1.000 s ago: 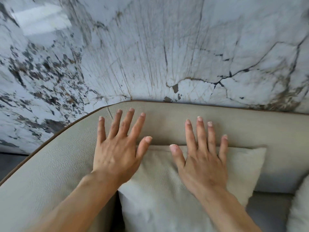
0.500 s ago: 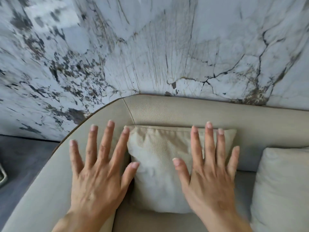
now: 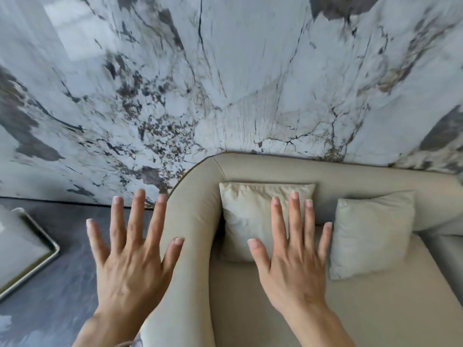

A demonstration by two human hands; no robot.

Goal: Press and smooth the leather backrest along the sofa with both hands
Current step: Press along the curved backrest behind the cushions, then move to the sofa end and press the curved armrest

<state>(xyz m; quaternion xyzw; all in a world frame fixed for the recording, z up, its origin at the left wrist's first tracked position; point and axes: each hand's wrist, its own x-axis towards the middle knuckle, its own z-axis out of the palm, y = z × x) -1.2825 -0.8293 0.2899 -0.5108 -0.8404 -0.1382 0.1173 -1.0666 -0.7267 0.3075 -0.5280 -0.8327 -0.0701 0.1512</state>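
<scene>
Head view, looking down over both hands. The left hand (image 3: 130, 266) and right hand (image 3: 295, 261) are both released, flat and splayed, grasping nothing; whether either palm touches a surface cannot be told. The leather backrest (image 3: 375, 181) of the sofa (image 3: 375, 309) lies beyond the fingertips of the right hand, its long axis running crosswise to those fingers, from the rounded corner (image 3: 215, 166) off toward the little-finger side. At that corner the padded roll turns and runs back as an arm (image 3: 190, 246) between the two hands, lengthwise with the fingers. The left thumb (image 3: 175, 249) overlaps this arm, while the other left fingers (image 3: 135, 221) lie over the dark floor (image 3: 62, 284). The right fingers (image 3: 293, 221) lie over a cushion (image 3: 250, 216) propped against the backrest; a second cushion (image 3: 370, 234) sits just beside the right little finger. The right hand is judged nearer the backrest proper, the left nearer the arm. The coming move would call for reaching past the fingertips, above the cushions, then sweeping toward the right little-finger side, where open length remains. The marble wall (image 3: 225, 83) bounds the backrest's far edge; a metal-rimmed tray (image 3: 52, 256) lies well outside the left little finger.
</scene>
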